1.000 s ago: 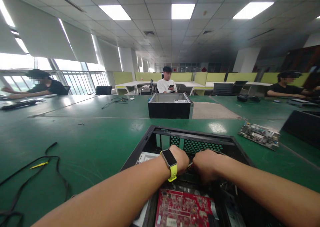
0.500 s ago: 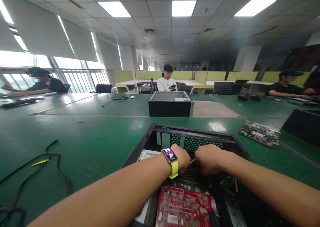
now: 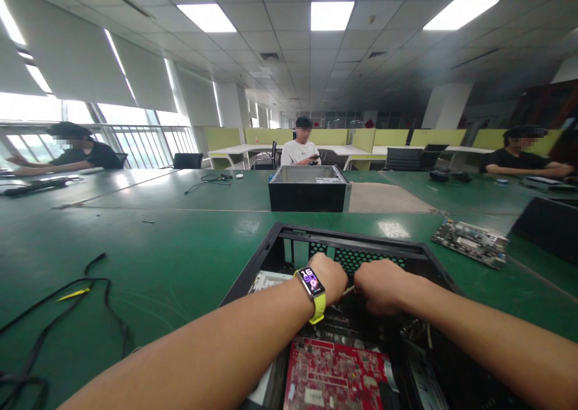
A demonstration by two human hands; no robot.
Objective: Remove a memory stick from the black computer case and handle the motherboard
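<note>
I look remotely through the one head-worn camera, close above the near side of the open computer case (image 3: 350,233), facing forward and down across it and well beyond.

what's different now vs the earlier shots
The left hand has shifted slightly right, and the watch screen, dark at first, is lit. The right hand sits a little higher. Fingertips are hidden, so any grip change can't be told. The open case, red board and loose circuit board stayed put.
</note>
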